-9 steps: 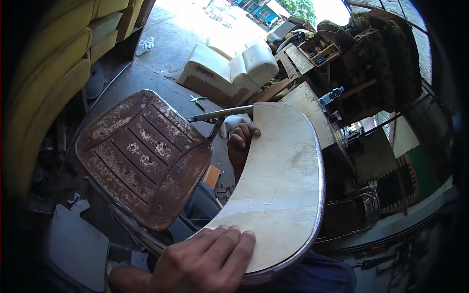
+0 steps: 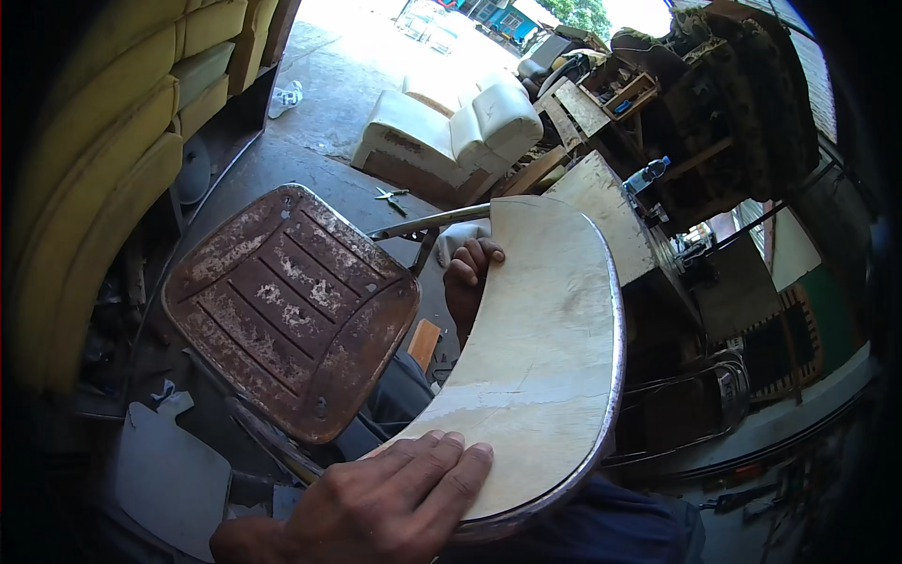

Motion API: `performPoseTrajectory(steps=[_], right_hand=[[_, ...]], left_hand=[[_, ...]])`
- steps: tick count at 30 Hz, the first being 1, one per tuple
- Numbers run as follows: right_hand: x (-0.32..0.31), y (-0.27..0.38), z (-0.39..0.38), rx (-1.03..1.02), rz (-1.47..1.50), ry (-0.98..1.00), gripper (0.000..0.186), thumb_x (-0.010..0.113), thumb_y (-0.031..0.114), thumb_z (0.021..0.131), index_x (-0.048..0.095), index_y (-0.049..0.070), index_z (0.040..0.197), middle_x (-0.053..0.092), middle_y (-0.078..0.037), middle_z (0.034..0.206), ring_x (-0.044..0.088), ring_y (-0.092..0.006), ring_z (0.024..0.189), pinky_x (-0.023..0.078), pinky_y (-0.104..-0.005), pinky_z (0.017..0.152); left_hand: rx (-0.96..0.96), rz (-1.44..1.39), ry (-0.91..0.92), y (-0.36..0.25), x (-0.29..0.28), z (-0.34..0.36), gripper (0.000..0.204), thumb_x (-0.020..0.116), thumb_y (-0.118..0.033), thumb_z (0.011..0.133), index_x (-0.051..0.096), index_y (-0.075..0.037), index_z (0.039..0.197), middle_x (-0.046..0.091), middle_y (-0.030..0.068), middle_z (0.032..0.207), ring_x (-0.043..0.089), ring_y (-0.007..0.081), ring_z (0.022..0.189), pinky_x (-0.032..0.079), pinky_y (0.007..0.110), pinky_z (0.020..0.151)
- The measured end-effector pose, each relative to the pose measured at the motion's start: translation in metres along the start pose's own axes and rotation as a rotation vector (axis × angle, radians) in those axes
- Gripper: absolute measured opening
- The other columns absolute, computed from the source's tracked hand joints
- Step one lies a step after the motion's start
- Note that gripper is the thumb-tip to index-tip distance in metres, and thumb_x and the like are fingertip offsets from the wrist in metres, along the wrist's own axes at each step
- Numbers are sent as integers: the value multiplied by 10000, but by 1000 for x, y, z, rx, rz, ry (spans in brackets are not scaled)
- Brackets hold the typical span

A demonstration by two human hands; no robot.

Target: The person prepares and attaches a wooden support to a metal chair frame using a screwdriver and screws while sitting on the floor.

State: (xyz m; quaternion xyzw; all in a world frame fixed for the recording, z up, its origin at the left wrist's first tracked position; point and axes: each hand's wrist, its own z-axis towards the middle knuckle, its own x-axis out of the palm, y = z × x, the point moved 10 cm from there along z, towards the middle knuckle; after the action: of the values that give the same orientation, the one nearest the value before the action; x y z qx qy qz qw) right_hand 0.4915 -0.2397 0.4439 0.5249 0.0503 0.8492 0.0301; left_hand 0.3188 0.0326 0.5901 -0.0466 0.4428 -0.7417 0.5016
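Note:
A pale curved board (image 2: 536, 329) with a metal-edged outer rim spans the right of a metal chair frame. Beside it is a rusty brown seat panel (image 2: 291, 310) with pressed slots. My left hand (image 2: 404, 489) grips the board's near end, fingers laid over the top and pressed close, thumb hidden. My right hand (image 2: 470, 273) comes from beneath at the far part of the inner edge, fingers curled on that edge; its arm is hidden.
Yellow foam cushions (image 2: 122, 188) line the left. A white sofa piece (image 2: 423, 141) stands beyond pliers (image 2: 391, 195) on the floor. At right are a worn table (image 2: 587, 188) with a bottle (image 2: 646, 175) and piled furniture (image 2: 714, 103). A loose pale panel (image 2: 169, 470) lies lower left.
The view has shifted slightly, so the seat and background appear a little further right. Both hands keep their places on the board.

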Motion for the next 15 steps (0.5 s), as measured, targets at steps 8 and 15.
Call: performPoseTrajectory(steps=[8,15], right_hand=[[2,-6,1,-12,22,-5,198,539,188,989,578,33,872,324,10,675,329,-127,591,384,-286,587],[-1,2,-3,10,39,59,194,543,188,992,575,38,874,331,6,682,342,-130,605,401,-296,593]], left_hand=[[-20,39,44,-4,2,6,420,754,-139,834,642,33,1200,693,212,1077,713,341,932,595,411,803],[-161,-120,372,15,20,13,610,810,-195,805,600,-47,1358,632,193,1197,671,343,1090,574,434,949]])
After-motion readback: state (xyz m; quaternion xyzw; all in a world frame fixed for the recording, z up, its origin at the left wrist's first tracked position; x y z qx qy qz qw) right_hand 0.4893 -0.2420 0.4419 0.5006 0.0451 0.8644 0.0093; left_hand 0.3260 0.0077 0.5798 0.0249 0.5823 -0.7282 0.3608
